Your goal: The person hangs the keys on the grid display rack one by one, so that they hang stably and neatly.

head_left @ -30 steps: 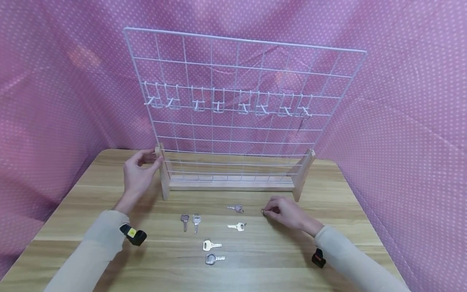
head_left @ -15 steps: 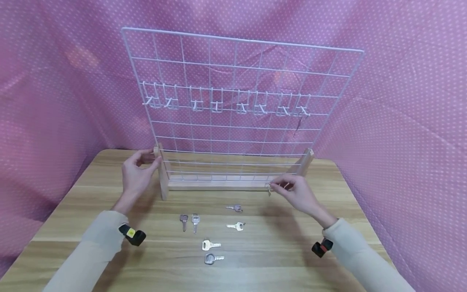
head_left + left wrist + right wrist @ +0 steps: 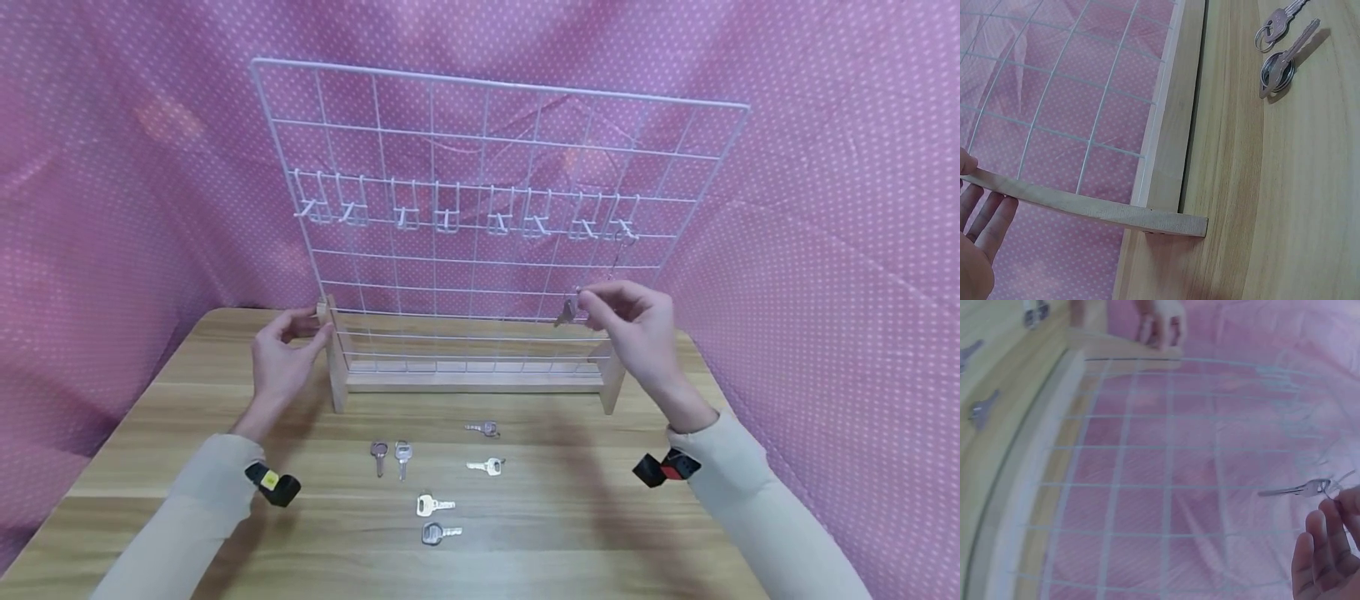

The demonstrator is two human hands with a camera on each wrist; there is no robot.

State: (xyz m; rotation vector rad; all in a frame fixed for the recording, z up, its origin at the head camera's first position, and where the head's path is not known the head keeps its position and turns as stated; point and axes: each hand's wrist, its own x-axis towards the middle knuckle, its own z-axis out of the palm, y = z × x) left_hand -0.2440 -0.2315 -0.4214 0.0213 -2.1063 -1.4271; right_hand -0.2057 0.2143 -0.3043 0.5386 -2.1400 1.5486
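Pink polka-dot cloth (image 3: 825,208) surrounds the wooden table (image 3: 570,533) at left, far side and right. A white wire grid panel (image 3: 474,260) stands toward the far side, carried on a wooden base (image 3: 472,385). The left hand (image 3: 285,354) grips the base's left upright (image 3: 337,367) between thumb and fingers. The right hand (image 3: 633,321) pinches a metal ring (image 3: 1330,490) between thumb and fingertips; the held key (image 3: 566,313) hangs from it, raised off the table at the near side of the panel, below the hooks at right. Eight white wire hooks (image 3: 447,221) form a row across the panel; from the rightmost hangs another ringed key (image 3: 616,260). Six keys lie near of the base: a left pair (image 3: 403,452), a right pair (image 3: 491,467) and a nearest pair (image 3: 432,533).
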